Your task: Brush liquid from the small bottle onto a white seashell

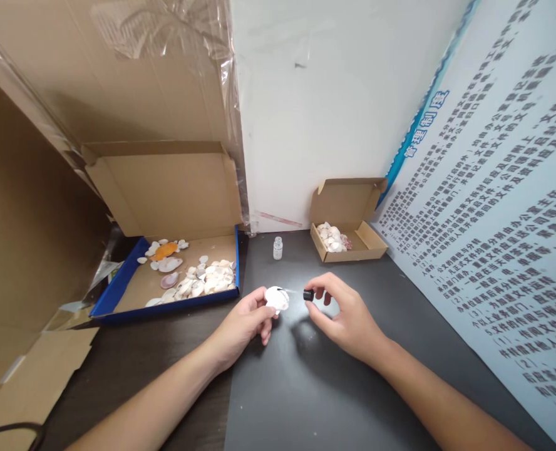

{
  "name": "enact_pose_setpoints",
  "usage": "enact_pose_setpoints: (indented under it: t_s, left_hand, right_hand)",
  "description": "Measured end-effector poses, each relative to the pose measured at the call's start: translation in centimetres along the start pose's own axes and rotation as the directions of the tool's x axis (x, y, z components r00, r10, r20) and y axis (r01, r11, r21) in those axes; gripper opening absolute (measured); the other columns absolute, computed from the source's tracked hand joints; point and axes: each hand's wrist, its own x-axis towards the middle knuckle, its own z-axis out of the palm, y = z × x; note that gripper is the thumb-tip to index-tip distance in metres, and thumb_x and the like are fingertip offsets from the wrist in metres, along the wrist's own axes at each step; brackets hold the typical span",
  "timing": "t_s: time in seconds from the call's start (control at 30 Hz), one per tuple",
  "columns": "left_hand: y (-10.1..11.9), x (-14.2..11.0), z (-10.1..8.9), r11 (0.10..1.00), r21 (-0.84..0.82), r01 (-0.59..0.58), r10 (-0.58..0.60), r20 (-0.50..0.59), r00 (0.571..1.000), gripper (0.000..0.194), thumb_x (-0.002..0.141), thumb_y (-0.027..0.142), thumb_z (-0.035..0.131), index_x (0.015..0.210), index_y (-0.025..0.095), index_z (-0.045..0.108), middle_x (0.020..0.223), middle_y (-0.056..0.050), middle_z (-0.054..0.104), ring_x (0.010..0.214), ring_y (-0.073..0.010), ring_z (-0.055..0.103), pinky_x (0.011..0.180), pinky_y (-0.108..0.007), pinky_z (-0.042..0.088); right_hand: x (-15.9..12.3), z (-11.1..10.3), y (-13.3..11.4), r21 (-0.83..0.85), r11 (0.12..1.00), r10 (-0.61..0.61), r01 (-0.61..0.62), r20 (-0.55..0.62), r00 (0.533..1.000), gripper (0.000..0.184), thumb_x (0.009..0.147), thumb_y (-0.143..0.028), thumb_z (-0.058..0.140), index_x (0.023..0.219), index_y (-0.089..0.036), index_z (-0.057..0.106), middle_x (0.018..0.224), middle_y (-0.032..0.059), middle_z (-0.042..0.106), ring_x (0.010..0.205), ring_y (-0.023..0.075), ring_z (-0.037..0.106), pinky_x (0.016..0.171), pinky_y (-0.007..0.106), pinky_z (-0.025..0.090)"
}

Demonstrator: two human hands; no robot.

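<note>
Between the thumb and fingers of my left hand (pixel 250 316) is a white seashell (pixel 277 299), its broad side facing up. My right hand (pixel 341 307) pinches the black cap of a brush applicator (pixel 308 294). From the cap a thin clear stem reaches left, and its dark tip is at the shell's upper edge; whether it touches cannot be made out. A small clear bottle with a white label (pixel 278 248) stands upright and uncapped behind my hands.
At left, an open blue-edged cardboard box (pixel 165 297) holds many shells, one orange. A smaller open carton (pixel 353 254) with shells and some pinkish pieces stands at the back right. A white wall (pixel 344 113) rises behind; a printed board (pixel 494 207) borders the right.
</note>
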Motion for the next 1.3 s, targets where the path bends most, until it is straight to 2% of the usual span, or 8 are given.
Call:
enact_pose_setpoints:
  t_s: [0.07, 0.17, 0.37, 0.5, 0.63, 0.73, 0.9, 1.3]
  left_hand:
    - [-0.01, 0.0, 0.0, 1.0, -0.003, -0.001, 0.001, -0.003, 1.0, 0.019, 0.076, 0.028, 0.066, 0.082, 0.017, 0.051, 0.071, 0.005, 0.051, 0.045, -0.0032, 0.039, 0.044, -0.019, 0.039]
    - [-0.05, 0.05, -0.03, 1.0, -0.015, -0.009, 0.009, -0.005, 1.0, 0.02, 0.075, 0.028, 0.066, 0.082, 0.018, 0.05, 0.071, 0.005, 0.051, 0.044, -0.0033, 0.039, 0.044, -0.019, 0.039]
    - [-0.09, 0.11, -0.06, 1.0, -0.006, 0.0, 0.0, 0.001, 1.0, 0.02, 0.075, 0.028, 0.066, 0.083, 0.017, 0.051, 0.072, 0.005, 0.051, 0.044, -0.0031, 0.039, 0.044, -0.019, 0.039]
    - [-0.08, 0.11, -0.09, 1.0, -0.002, 0.001, -0.001, 0.0, 1.0, 0.019, 0.076, 0.028, 0.065, 0.082, 0.018, 0.05, 0.069, 0.005, 0.051, 0.044, -0.0035, 0.039, 0.044, -0.019, 0.039]
    - [0.04, 0.03, -0.05, 1.0, -0.008, 0.003, -0.003, -0.005, 1.0, 0.02, 0.075, 0.029, 0.066, 0.083, 0.017, 0.051, 0.072, 0.005, 0.051, 0.045, -0.0032, 0.039, 0.044, -0.019, 0.039]
    - [0.16, -0.06, 0.0, 1.0, -0.011, 0.002, -0.002, -0.003, 1.0, 0.02, 0.075, 0.028, 0.066, 0.083, 0.017, 0.051, 0.073, 0.005, 0.051, 0.045, -0.0031, 0.039, 0.044, -0.019, 0.04]
    - [0.13, -0.01, -0.03, 1.0, 0.0, 0.001, -0.001, -0.001, 1.0, 0.018, 0.076, 0.028, 0.065, 0.083, 0.017, 0.051, 0.072, 0.005, 0.051, 0.045, -0.0031, 0.039, 0.044, -0.019, 0.04]
    - [-0.18, 0.12, -0.22, 1.0, 0.007, -0.005, 0.005, 0.008, 1.0, 0.02, 0.075, 0.029, 0.065, 0.082, 0.018, 0.05, 0.07, 0.005, 0.051, 0.044, -0.0034, 0.04, 0.044, -0.019, 0.04]
  right_hand:
    - [-0.04, -0.02, -0.05, 0.024, 1.0, -0.009, 0.009, -0.021, 1.0, 0.019, 0.082, -0.012, 0.057, 0.098, -0.023, 0.057, 0.087, 0.0029, 0.06, 0.076, 0.0164, 0.055, 0.066, 0.03, 0.047]
    - [-0.11, -0.02, -0.18, 0.084, 0.994, -0.077, 0.071, 0.067, 0.995, 0.021, 0.081, -0.012, 0.058, 0.099, -0.023, 0.057, 0.087, 0.0024, 0.06, 0.076, 0.016, 0.055, 0.066, 0.029, 0.047]
    - [0.0, -0.07, -0.05, 0.018, 1.0, 0.023, -0.023, -0.019, 1.0, 0.019, 0.082, -0.012, 0.058, 0.098, -0.023, 0.057, 0.088, 0.0021, 0.059, 0.075, 0.0156, 0.054, 0.068, 0.03, 0.046]
    - [0.05, -0.09, -0.07, 0.054, 0.998, -0.018, 0.015, 0.064, 0.998, 0.019, 0.082, -0.012, 0.058, 0.097, -0.023, 0.058, 0.087, 0.002, 0.059, 0.075, 0.0155, 0.055, 0.066, 0.028, 0.047]
    - [0.09, -0.07, 0.06, 0.055, 0.998, 0.041, -0.041, -0.009, 0.999, 0.018, 0.082, -0.013, 0.057, 0.097, -0.022, 0.058, 0.086, 0.0023, 0.059, 0.074, 0.0155, 0.055, 0.065, 0.028, 0.047]
    - [0.1, 0.04, 0.17, 0.124, 0.992, 0.029, -0.031, 0.019, 0.999, 0.018, 0.082, -0.014, 0.057, 0.098, -0.022, 0.057, 0.086, 0.0019, 0.059, 0.073, 0.0149, 0.056, 0.065, 0.028, 0.048]
    - [0.1, 0.22, 0.2, 0.05, 0.996, 0.077, -0.076, -0.019, 0.997, 0.017, 0.081, -0.014, 0.057, 0.096, -0.022, 0.058, 0.084, 0.0012, 0.058, 0.071, 0.0147, 0.054, 0.064, 0.028, 0.046]
    - [0.1, 0.29, 0.03, 0.2, 0.977, 0.066, -0.076, 0.057, 0.996, 0.018, 0.082, -0.013, 0.056, 0.097, -0.022, 0.057, 0.082, 0.0, 0.056, 0.067, 0.0128, 0.053, 0.063, 0.026, 0.048]
